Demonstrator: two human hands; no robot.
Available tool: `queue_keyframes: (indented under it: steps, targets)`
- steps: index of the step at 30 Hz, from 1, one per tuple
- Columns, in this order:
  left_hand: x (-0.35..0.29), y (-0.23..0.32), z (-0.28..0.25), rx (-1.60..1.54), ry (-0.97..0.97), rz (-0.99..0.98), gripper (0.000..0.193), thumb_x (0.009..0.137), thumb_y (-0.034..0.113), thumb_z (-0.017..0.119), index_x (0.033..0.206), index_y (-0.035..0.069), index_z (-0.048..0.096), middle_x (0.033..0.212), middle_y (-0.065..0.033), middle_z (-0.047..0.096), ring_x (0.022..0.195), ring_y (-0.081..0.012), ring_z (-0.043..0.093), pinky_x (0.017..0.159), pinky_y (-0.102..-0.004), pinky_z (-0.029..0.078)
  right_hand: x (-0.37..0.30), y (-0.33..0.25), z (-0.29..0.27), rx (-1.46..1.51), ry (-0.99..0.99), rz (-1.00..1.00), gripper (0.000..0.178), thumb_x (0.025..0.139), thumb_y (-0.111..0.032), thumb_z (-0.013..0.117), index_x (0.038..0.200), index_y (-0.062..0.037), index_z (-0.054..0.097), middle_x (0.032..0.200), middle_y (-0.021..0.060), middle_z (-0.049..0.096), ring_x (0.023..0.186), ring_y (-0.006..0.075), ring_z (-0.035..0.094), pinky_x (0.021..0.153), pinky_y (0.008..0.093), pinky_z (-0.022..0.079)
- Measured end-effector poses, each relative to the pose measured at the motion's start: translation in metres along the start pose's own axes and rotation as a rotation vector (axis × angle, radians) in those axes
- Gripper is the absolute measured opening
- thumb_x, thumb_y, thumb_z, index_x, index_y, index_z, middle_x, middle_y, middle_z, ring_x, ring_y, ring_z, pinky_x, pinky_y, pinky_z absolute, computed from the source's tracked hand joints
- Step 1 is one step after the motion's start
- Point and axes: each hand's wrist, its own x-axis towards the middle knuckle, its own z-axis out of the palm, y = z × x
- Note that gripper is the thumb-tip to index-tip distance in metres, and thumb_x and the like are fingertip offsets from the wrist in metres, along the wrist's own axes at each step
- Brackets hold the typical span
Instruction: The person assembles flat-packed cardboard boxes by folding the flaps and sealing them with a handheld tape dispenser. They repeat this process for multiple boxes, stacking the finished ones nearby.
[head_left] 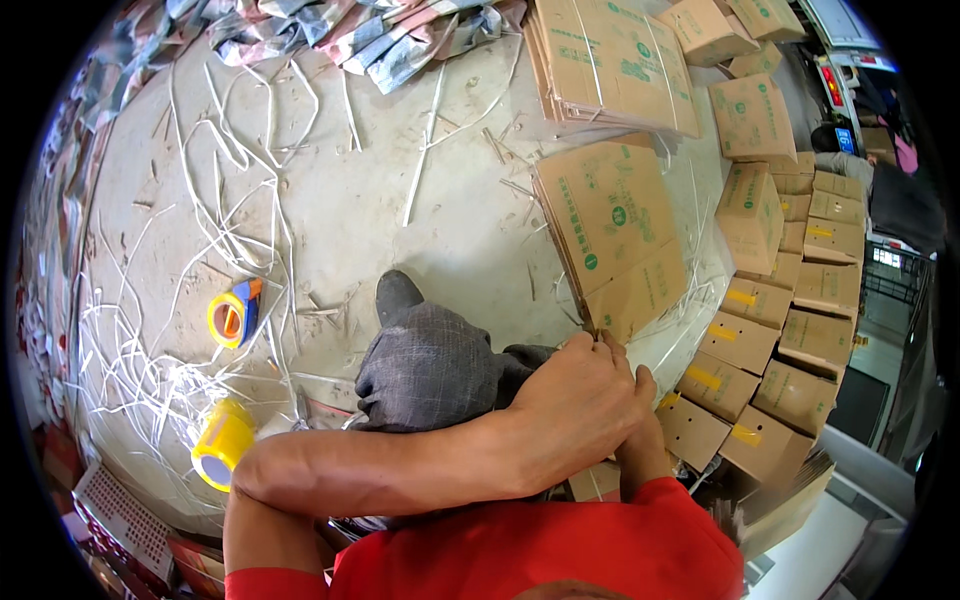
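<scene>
My left arm crosses in front of my body, and my left hand (578, 398) is closed at the near corner of a stack of flattened cardboard cartons (622, 225). My right hand (642, 395) is right beside it, partly covered by it, with curled fingers. Both sets of fingertips meet at the cartons' lower edge. What they pinch there is hidden. The stack lies on the floor to the right of my bent knee (430, 370), its brown top printed in green.
Another strapped stack of flat cartons (615, 65) lies beyond. Assembled boxes (740, 340) are piled at the right. White strapping (275, 210) litters the floor at left, with a tape dispenser (235, 313) and a yellow tape roll (222, 445). Crumpled checked sheeting (390, 45) lies at the far side.
</scene>
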Motion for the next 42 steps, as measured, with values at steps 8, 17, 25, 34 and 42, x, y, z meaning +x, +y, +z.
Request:
queue_keyframes:
  steps: [8, 17, 25, 34, 42]
  targets:
    - [0.011, 0.003, 0.012, -0.029, -0.091, 0.031, 0.041, 0.084, 0.013, 0.068, 0.123, -0.003, 0.064, 0.088, -0.012, 0.071, 0.079, -0.027, 0.07, 0.074, -0.037, 0.052, -0.047, -0.025, -0.044, 0.15, -0.195, -0.191, 0.055, 0.101, -0.013, 0.058, 0.151, 0.0008, 0.04, 0.123, 0.0163, 0.066, 0.103, 0.0286, 0.068, 0.083, 0.0384, 0.055]
    - [0.023, -0.013, 0.01, -0.023, -0.22, -0.14, 0.042, 0.087, 0.008, 0.07, 0.127, 0.006, 0.059, 0.116, -0.0176, 0.068, 0.111, -0.0386, 0.065, 0.093, -0.0479, 0.051, -0.182, -0.177, -0.087, 0.482, -0.061, -0.527, 0.056, 0.103, -0.012, 0.056, 0.154, -0.0015, 0.036, 0.107, 0.0143, 0.065, 0.072, 0.0228, 0.066, 0.064, 0.0332, 0.052]
    - [-0.006, -0.058, 0.0, 0.425, 0.198, -0.309, 0.054, 0.09, 0.001, 0.061, 0.142, 0.011, 0.06, 0.143, -0.0183, 0.059, 0.144, -0.0377, 0.046, 0.117, -0.0543, 0.036, -0.257, -0.243, -0.186, 0.616, -0.596, -0.483, 0.038, 0.103, -0.014, 0.055, 0.139, -0.0022, 0.052, 0.093, 0.0123, 0.066, 0.069, 0.0207, 0.061, 0.059, 0.0303, 0.046]
    - [-0.076, -0.103, -0.097, 0.603, 0.089, -0.203, 0.008, 0.095, 0.012, 0.062, 0.09, 0.011, 0.068, 0.083, -0.013, 0.073, 0.09, -0.0337, 0.071, 0.094, -0.0485, 0.044, -0.296, -0.224, -0.131, -0.043, -0.817, -0.381, 0.048, 0.109, -0.046, 0.048, 0.124, -0.003, 0.062, 0.089, 0.0122, 0.069, 0.074, 0.021, 0.064, 0.07, 0.0337, 0.05]
    - [-0.132, -0.146, -0.085, 0.564, 0.12, -0.198, 0.007, 0.091, 0.01, 0.062, 0.097, 0.009, 0.065, 0.099, -0.0132, 0.065, 0.106, -0.0351, 0.061, 0.099, -0.0528, 0.042, -0.318, -0.258, -0.053, -0.639, -0.815, -0.95, 0.07, 0.102, -0.06, 0.054, 0.126, 0.0046, 0.068, 0.119, 0.0187, 0.071, 0.114, 0.03, 0.065, 0.1, 0.0386, 0.049]
